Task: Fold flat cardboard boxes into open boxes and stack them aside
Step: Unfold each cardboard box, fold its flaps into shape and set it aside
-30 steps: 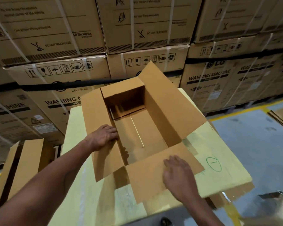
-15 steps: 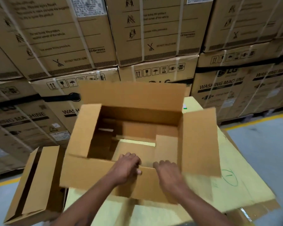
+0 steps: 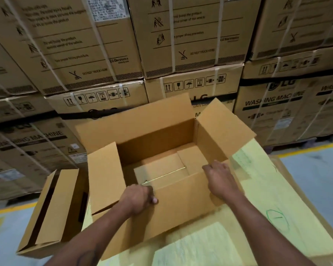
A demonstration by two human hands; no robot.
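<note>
An open brown cardboard box (image 3: 154,120) stands on the yellow-green sheet of the work surface (image 3: 273,191), its top flaps spread outward and its bottom flaps folded in. My left hand (image 3: 137,199) grips the top edge of the near flap, fingers curled over it with the thumb on the outside. My right hand (image 3: 220,176) grips the box's near right corner, fingers hooked over the rim. A slim gap shows between the bottom flaps inside.
A second folded box (image 3: 48,214) lies on its side on the floor at the lower left. Strapped washing-machine cartons (image 3: 183,41) form a wall right behind the work surface. Grey floor with a yellow line (image 3: 311,148) lies to the right.
The box has turned and shifted on the sheet. My hands have spread apart along its near side, the right moving out to the corner. The view has tilted a little.
</note>
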